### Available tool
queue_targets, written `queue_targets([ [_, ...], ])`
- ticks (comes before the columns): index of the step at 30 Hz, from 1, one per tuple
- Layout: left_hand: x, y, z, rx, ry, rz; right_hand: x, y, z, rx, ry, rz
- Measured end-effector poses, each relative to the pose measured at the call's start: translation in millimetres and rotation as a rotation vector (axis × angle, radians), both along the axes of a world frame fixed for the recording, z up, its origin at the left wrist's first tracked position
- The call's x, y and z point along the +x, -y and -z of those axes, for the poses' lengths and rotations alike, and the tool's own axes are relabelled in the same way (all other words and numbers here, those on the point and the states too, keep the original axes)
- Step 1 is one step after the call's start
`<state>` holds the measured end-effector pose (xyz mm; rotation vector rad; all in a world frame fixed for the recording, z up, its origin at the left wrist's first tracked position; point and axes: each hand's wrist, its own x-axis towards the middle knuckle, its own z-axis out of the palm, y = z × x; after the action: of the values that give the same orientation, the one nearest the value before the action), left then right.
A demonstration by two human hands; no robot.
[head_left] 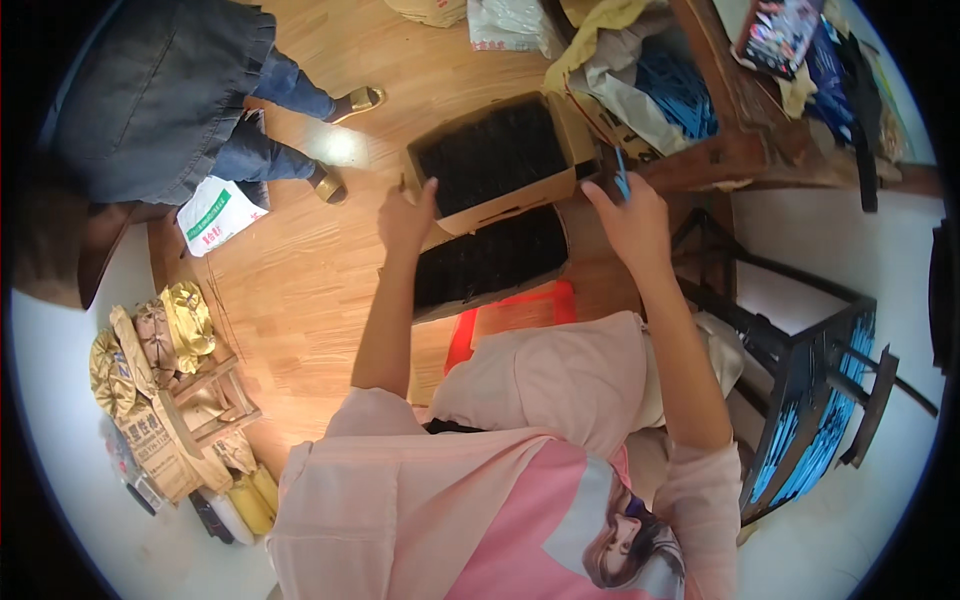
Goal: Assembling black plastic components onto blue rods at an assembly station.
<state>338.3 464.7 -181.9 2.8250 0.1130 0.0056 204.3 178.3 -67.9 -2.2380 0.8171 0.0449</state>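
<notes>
At the left, I see my left hand (405,220), thumb standing apart from the fingers and overlapping the upper cardboard box (505,202) at its left end; I can't tell whether it touches or grips anything. That box, packed with dark pieces, lies ahead of me between both hands, its long axis running left to right and angling away toward the right. The lower box (490,298) sits just on my near side, roughly parallel. My right hand (637,220) is beyond the right end, thumb spread wide, a blue strip (621,176) apparently in its fingers. The left looks nearer the box.
</notes>
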Motion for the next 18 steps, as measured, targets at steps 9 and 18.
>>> queue_targets([
  [9,4,10,26,-0.265,-0.138,0.077,73,-2,141,0.049,-0.147,0.043],
  [18,-11,-30,0,-0.342,-0.166,0.211,65,-30,109,0.175,-0.145,0.159],
])
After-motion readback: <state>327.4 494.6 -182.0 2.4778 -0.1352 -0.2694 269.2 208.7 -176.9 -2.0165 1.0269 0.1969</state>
